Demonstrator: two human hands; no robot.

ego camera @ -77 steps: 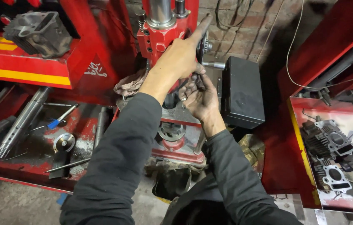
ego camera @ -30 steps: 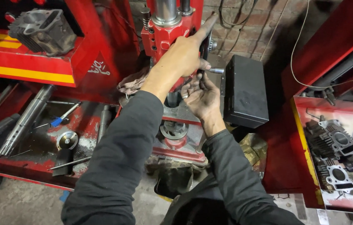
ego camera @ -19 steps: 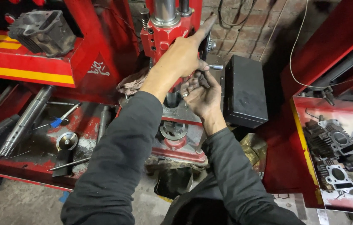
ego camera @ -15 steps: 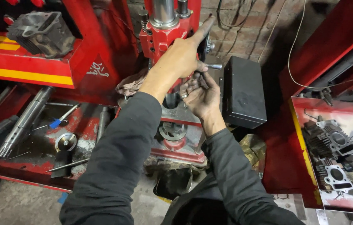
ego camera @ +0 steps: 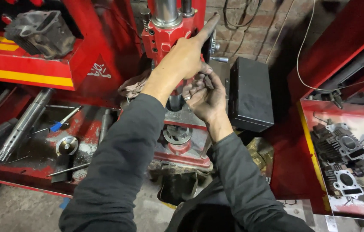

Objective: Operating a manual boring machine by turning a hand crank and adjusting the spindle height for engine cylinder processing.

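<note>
My left hand (ego camera: pixel 185 56) lies on the red machine head (ego camera: pixel 165 41) of an upright boring machine. Its index finger points up along a toothed wheel (ego camera: pixel 212 43) and the other fingers curl around the head's right edge. Just below it, palm up, my right hand (ego camera: pixel 205 98) has its fingers closed on a small dark metal part (ego camera: pixel 207 80) held under the head. The two hands nearly touch. A steel column (ego camera: pixel 166 10) rises from the head. Under the hands sits the machine's table with a round opening (ego camera: pixel 177 134).
A black box (ego camera: pixel 250 96) stands right of the machine. Engine cylinder parts (ego camera: pixel 345 154) lie on a red tray at the right. A grey cylinder block (ego camera: pixel 40 32) sits on the red shelf at upper left. Steel shafts (ego camera: pixel 23 124) and a blue-handled tool (ego camera: pixel 59 124) lie at the left.
Both hands stay at the machine head. My right hand has shifted slightly up toward the left hand, still holding the small part.
</note>
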